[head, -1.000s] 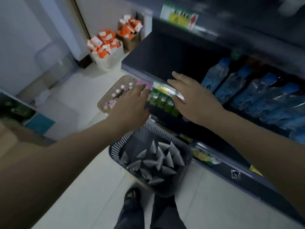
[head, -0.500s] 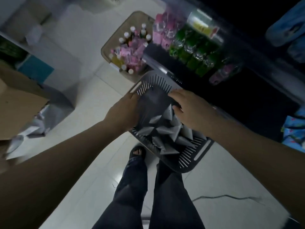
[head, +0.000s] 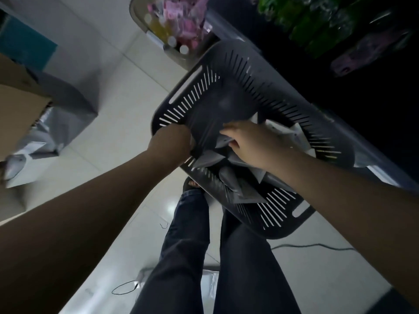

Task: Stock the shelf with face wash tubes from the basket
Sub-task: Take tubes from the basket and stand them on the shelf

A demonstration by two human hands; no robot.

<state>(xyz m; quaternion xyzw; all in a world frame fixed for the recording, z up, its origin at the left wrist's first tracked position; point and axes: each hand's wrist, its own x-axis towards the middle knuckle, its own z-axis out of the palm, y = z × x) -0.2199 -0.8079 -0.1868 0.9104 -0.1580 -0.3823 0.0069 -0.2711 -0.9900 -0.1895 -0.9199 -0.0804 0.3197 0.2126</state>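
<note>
View from above onto a dark grey plastic basket (head: 217,57), rounded at the corners, its walls cut with thin vertical slots and a handle slot at each end. It stands on the floor against a black shelf (head: 362,114). Inside lie the tubes (head: 204,158), pale grey and smooth, their flat crimped ends tapering like wedges, heaped toward the near side. The left hand (head: 172,141) is curled over the basket's left rim, gripping it. The right hand (head: 249,143) reaches in from the right, fingers (head: 227,132) lightly bent and lying on the tubes; whether they pinch one cannot be told. The floor (head: 113,87) is glossy white tile, with a thin dark cable (head: 306,245) trailing across it. The person's legs (head: 188,245) in dark jeans stand below the basket. Blurred green bottles (head: 317,26) fill the shelf at upper right. A beige bin (head: 140,21) of pink bottles (head: 188,21) sits beyond the basket, and a brown cardboard box (head: 15,109) is at left.
</note>
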